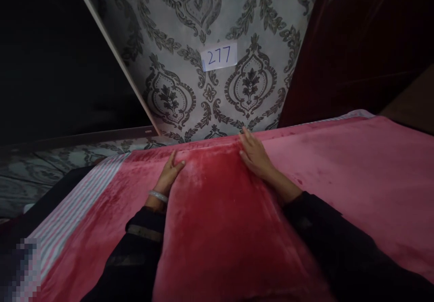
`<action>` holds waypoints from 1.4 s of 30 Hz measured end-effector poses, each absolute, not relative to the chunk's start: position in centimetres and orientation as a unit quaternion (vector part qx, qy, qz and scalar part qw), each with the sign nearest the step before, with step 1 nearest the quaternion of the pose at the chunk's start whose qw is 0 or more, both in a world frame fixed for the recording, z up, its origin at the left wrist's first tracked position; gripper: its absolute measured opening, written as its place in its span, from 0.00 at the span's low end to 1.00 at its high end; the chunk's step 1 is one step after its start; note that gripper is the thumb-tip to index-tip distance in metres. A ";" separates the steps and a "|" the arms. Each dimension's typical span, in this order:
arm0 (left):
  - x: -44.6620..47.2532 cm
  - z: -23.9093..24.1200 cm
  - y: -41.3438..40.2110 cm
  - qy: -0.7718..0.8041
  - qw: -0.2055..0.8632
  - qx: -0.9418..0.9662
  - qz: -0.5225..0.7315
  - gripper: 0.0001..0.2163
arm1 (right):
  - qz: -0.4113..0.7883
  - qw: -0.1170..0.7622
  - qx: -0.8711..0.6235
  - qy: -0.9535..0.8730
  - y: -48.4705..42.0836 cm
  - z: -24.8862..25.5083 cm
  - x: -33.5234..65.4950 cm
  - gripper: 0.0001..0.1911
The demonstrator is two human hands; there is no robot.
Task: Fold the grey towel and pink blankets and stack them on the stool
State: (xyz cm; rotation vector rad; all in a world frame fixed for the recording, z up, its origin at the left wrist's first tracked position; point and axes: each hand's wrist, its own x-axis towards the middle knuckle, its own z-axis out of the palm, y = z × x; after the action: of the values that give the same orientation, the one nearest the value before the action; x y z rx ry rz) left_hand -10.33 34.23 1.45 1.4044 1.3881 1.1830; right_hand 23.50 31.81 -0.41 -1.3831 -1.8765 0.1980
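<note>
A plush red blanket [210, 211], folded into a long strip, lies in front of me and runs away toward the wall. My left hand [169, 173], with a pale bracelet at the wrist, rests against the left side of its far end, thumb over the edge and fingers apart. At the right far corner, my right hand [255, 155] touches the fold with its fingers stretched out. Neither hand grips the cloth. Beneath the strip spreads a pink plush cover [339, 166], darker red in patches at the left.
A striped sheet [77, 202] shows along the left edge. Behind stands a wall with patterned wallpaper [251, 82] and a paper label [219, 57] reading 277. A dark panel [61, 58] is at the left, a glossy dark red wooden panel [352, 53] at the right.
</note>
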 end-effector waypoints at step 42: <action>-9.3 2.1 20.7 0.630 0.383 0.528 0.421 0.37 | 0.045 0.122 -0.627 -0.768 18.9 -1.5 22.5 0.37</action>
State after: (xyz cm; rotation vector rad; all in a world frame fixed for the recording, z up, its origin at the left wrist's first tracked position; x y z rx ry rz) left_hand -9.34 20.71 2.13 1.3462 1.6071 1.0739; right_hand 22.52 18.86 -1.48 -1.8305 -2.2422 0.1322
